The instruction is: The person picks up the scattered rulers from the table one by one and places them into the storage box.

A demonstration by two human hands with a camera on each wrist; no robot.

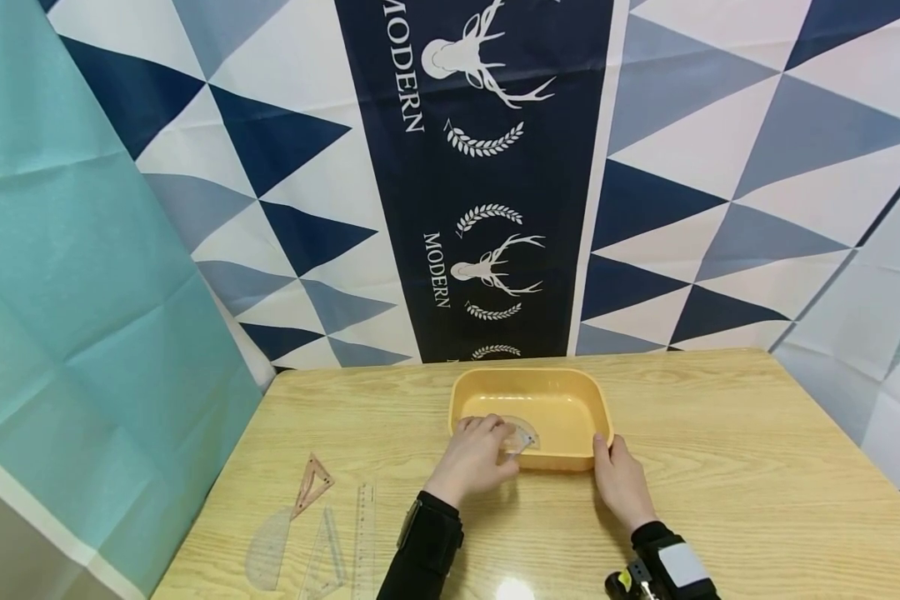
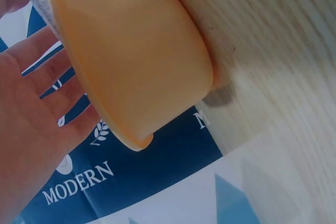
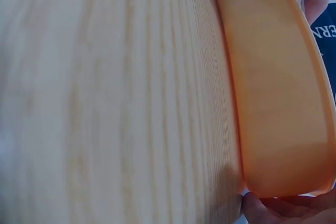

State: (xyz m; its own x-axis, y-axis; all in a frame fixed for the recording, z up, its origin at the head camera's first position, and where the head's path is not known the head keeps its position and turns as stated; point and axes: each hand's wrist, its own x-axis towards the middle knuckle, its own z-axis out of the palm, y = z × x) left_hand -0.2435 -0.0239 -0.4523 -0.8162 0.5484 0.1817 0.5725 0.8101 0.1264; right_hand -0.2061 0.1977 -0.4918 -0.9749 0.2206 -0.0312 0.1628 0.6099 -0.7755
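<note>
A yellow plastic basin [image 1: 570, 421] stands near the table's back edge. My left hand [image 1: 474, 460] reaches over its front left rim. Between its thumb and fingers it pinches a clear protractor [image 1: 527, 432], whose rounded edge shows above the basin floor. A ruled corner of the clear plastic [image 2: 43, 4] shows at the thumb in the left wrist view; the rest is hidden behind the basin wall. My right hand [image 1: 621, 482] grips the basin's front right corner, thumb at the rim. In the right wrist view, its fingers [image 3: 283, 211] lie against the basin's lower end.
On the table's left side lie a small brownish set square [image 1: 309, 490], a clear protractor [image 1: 267, 550], a clear set square [image 1: 337, 550] and a clear straight ruler [image 1: 364, 542]. A patterned cloth [image 1: 495, 192] hangs behind the wooden table [image 1: 735, 467]; a teal cloth [image 1: 105, 275] hangs at left.
</note>
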